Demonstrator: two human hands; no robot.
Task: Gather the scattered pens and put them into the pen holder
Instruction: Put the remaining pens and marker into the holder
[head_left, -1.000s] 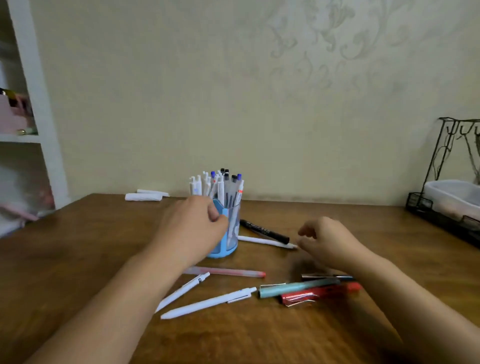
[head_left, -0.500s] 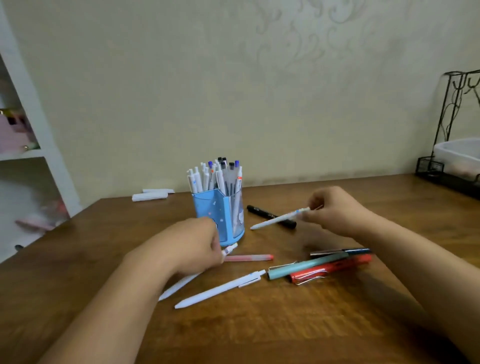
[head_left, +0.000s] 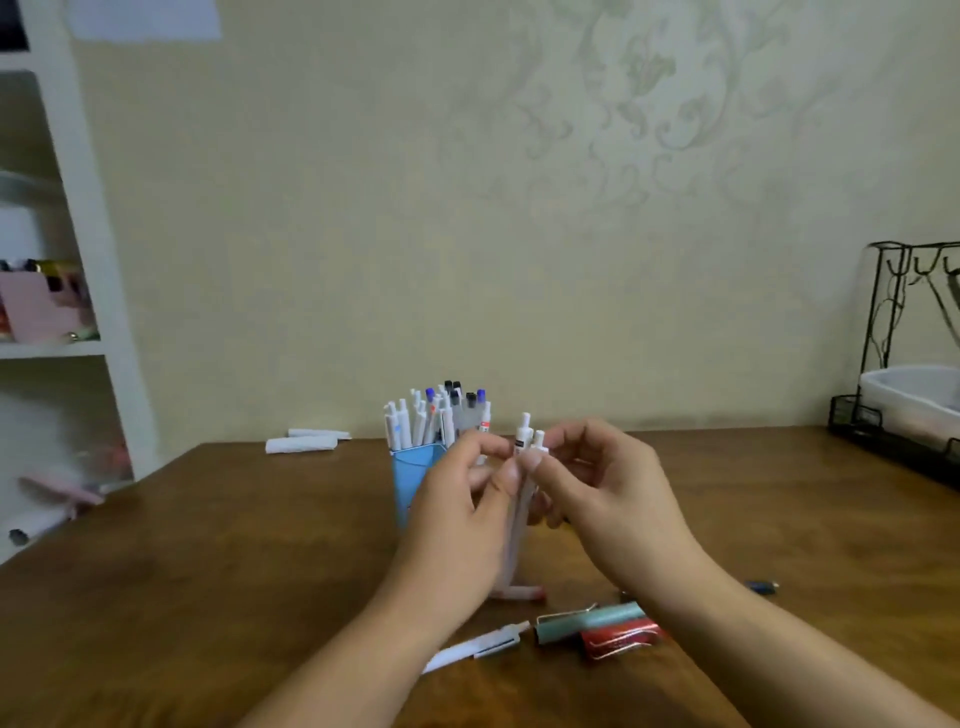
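While both grip, left hand (head_left: 467, 499), right hand (head_left: 597, 488) pinch white pens (head_left: 525, 441)

I find no legible text, brand, number or sign. The white pen (head_left: 521, 441) held upright between my hands carries a small dark label band near its top, but its print is too small and blurred to read.

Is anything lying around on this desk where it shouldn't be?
Yes. Several pens lie loose on the wooden desk instead of standing in the blue pen holder: a white pen, a teal pen, a red pen and a pink one. Both hands hold two white pens upright beside the holder.
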